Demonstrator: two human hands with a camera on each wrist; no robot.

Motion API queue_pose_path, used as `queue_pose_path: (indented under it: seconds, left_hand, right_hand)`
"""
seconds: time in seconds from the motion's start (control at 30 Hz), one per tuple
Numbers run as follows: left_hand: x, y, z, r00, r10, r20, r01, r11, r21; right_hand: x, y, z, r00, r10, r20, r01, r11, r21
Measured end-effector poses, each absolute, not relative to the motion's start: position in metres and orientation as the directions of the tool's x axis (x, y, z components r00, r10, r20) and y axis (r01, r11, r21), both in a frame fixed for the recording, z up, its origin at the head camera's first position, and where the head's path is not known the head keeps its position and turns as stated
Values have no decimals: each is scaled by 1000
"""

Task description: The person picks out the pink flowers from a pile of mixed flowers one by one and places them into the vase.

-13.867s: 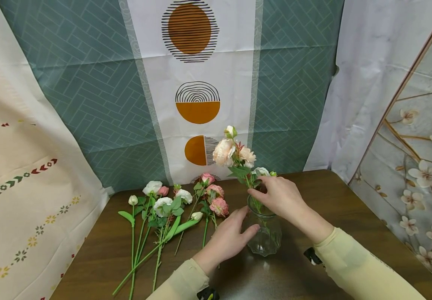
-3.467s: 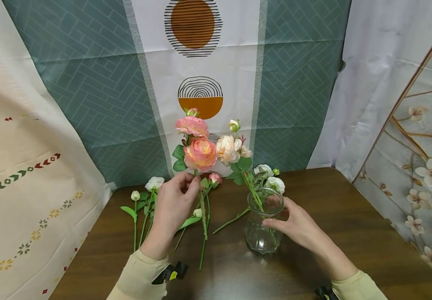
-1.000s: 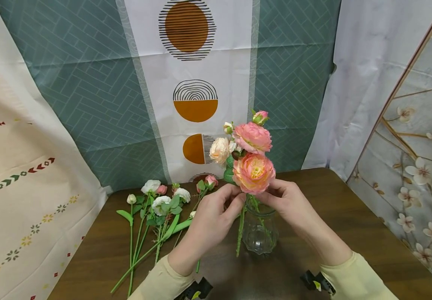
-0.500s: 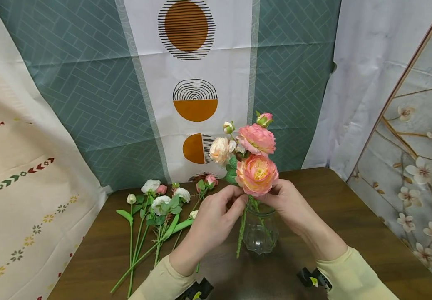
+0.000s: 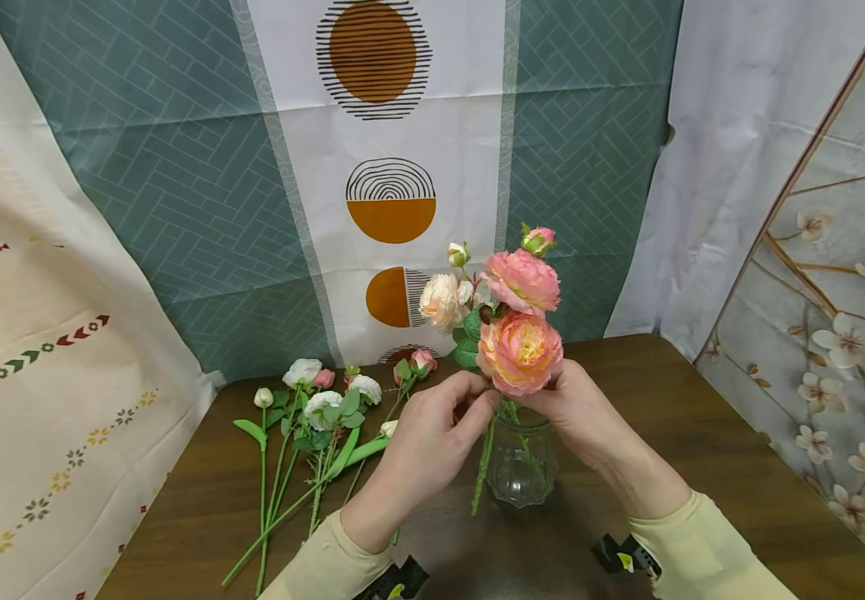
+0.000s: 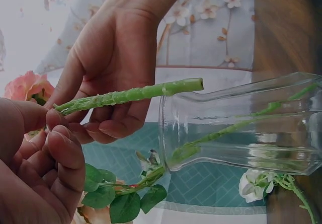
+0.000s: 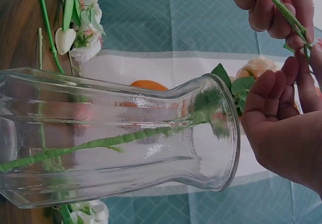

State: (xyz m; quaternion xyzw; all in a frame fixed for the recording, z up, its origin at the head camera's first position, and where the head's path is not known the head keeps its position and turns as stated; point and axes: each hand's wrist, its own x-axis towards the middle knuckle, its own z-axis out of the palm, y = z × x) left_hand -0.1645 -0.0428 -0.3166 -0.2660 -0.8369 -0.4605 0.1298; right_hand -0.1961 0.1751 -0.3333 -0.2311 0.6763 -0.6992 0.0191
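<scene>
A pink peony spray, with two blooms and a bud, is held upright before the glass vase. My left hand pinches its green stem below the blooms, and the cut end hangs free outside the vase. My right hand pinches the spray close under the lower bloom, its fingertips partly hidden by petals. A cream peony spray stands in the vase and leans left; its stem shows through the glass.
On the table's left lie a white tulip, white flowers and a pink rose, stems crossing. A white flower lies beyond the vase. Patterned cloths hang around the brown table.
Since 3.5 seconds ago, my left hand has carried the pink peony right to the vase; my right hand has left the glass for the spray. In the last second, the blooms shifted slightly right.
</scene>
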Motion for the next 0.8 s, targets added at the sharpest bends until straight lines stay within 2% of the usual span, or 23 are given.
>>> queue_pose_path:
  seconds: [0.37,0.8]
  left_hand:
    - [-164,-46,-319,-829,321,459,559,426,711]
    - [-165,-52,-322,-834,321,449,552,453,700]
  right_hand:
    - [-196,174,-334,-891,-311,330,-317,-93,-944]
    - [-200,186,-334,-850,-320,418,-395,-137,-908]
